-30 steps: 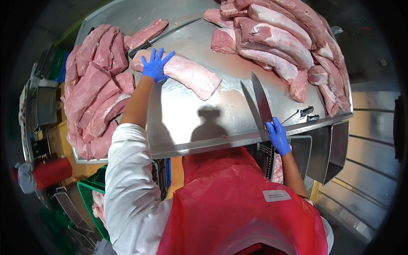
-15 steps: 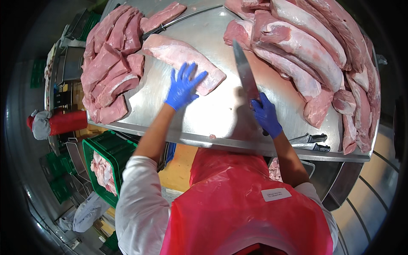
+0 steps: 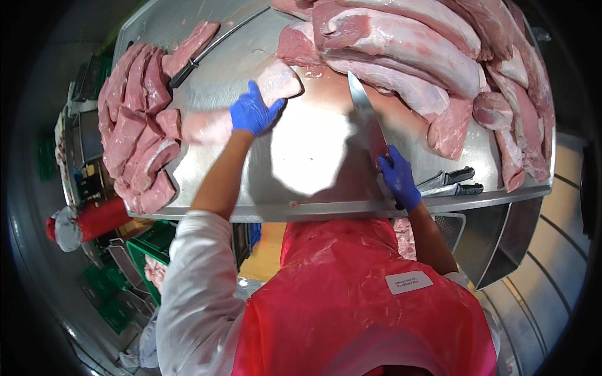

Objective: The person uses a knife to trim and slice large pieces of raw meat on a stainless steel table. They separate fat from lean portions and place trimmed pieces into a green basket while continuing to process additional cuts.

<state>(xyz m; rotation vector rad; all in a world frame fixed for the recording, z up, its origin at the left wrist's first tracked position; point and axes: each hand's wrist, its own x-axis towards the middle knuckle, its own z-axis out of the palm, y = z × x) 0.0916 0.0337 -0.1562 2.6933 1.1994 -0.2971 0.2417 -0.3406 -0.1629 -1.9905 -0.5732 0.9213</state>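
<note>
My left hand [image 3: 254, 114], in a blue glove, grips a pale pink slab of meat [image 3: 278, 81] near its middle. The slab slants across the steel table, its left end smeared by motion. A long knife [image 3: 369, 119] is held in my gloved right hand [image 3: 399, 178], fingers wrapped round the handle. Its blade points away from me over the table, with the tip close to a heap of long meat loins [image 3: 395, 53] at the far right. Left of my left hand lies a pile of cut meat pieces [image 3: 132, 141].
A sharpening steel [image 3: 219, 47] with a black handle lies at the back left. Two black-handled knives [image 3: 448, 182] rest near the right front edge of the table [image 3: 251, 213]. Below at left, a green crate [image 3: 141, 263] holds meat trimmings. Another person in red [image 3: 100, 219] stands far left.
My left hand has gone from lying spread on the slab to gripping it, and the slab has turned. The view has shifted; the knife stays in my right hand.
</note>
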